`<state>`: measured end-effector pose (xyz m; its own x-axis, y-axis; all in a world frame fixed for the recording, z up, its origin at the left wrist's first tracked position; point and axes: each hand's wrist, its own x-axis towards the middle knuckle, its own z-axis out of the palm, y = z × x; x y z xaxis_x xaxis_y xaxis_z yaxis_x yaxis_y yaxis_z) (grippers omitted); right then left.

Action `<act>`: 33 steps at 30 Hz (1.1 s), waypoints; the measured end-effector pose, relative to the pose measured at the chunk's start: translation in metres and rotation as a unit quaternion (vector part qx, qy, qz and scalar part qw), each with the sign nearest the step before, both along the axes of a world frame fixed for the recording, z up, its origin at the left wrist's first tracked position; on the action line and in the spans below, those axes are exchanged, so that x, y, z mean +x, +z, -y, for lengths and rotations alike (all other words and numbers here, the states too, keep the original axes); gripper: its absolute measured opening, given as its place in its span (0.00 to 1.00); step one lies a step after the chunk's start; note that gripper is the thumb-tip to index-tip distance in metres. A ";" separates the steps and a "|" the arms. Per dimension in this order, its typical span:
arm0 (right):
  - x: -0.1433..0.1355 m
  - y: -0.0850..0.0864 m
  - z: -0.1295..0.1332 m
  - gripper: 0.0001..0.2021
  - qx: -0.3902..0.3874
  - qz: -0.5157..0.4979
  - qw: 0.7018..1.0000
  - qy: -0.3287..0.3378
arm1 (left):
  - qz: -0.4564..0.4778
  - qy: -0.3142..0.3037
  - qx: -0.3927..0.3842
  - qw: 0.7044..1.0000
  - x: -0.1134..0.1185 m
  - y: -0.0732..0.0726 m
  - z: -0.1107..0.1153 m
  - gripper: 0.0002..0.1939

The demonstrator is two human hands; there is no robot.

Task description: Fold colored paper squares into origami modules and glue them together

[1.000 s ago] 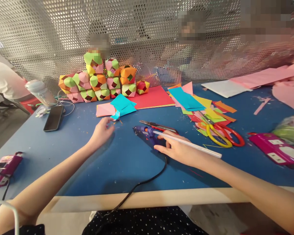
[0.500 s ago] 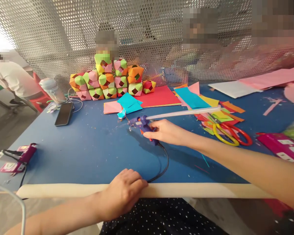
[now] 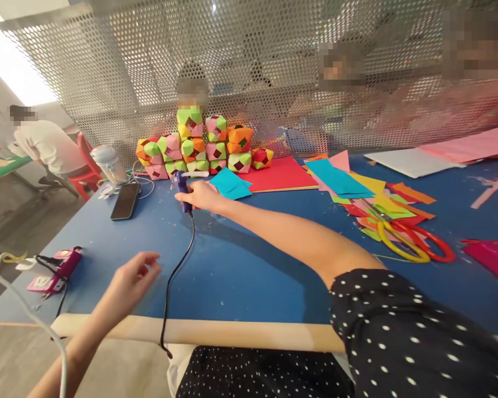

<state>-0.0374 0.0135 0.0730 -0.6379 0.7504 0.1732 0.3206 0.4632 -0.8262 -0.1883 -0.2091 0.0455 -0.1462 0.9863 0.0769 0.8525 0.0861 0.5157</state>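
My right hand (image 3: 202, 197) grips a dark blue glue gun (image 3: 183, 193) by its handle, near the front of the stacked paper balls. A whitish glue stick (image 3: 197, 173) sticks out of the gun's rear. Its black cord (image 3: 178, 268) runs down over the table's front edge. Low over the table at the left, my left hand (image 3: 135, 279) has loosely bent fingers and holds nothing that I can see. Blue paper pieces (image 3: 232, 184) lie just right of my right hand, which hides part of them.
Folded paper balls (image 3: 193, 148) stand stacked against the perforated metal screen (image 3: 274, 66). A phone (image 3: 125, 201), a cup (image 3: 109, 164) and a magenta power strip (image 3: 60, 273) are at left. Scissors (image 3: 415, 243) and paper scraps (image 3: 382, 202) lie at right. A person (image 3: 52, 143) sits farther left.
My right hand has carried the glue gun left and farther back towards the paper balls. My left hand has moved left and forward from the table's edge. The view has shifted slightly.
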 end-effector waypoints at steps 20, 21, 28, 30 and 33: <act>-0.088 -0.062 -0.003 0.18 -0.054 0.008 0.998 -0.005 | -0.304 0.079 0.028 0.949 -0.093 -0.008 0.012 0.18; -0.090 -0.063 -0.005 0.18 -0.057 0.019 0.998 -0.004 | -0.246 0.065 0.018 0.967 -0.094 -0.009 -0.003 0.18; -0.090 -0.068 -0.020 0.16 -0.096 0.104 0.990 0.018 | -0.192 0.181 0.025 0.964 -0.121 -0.015 -0.113 0.24; -0.089 -0.068 -0.023 0.15 -0.103 0.124 0.987 0.026 | -0.182 0.228 0.021 0.956 -0.135 -0.012 -0.138 0.28; -0.086 -0.068 -0.026 0.15 -0.104 0.148 0.983 0.037 | -0.161 0.274 0.008 0.948 -0.151 -0.008 -0.166 0.33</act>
<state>-0.1229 0.0394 0.0053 -0.6917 0.6993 -0.1800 0.5331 0.3263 -0.7806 -0.3398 -0.0434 0.0372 -0.6022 0.7678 0.2189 0.7958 0.5552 0.2417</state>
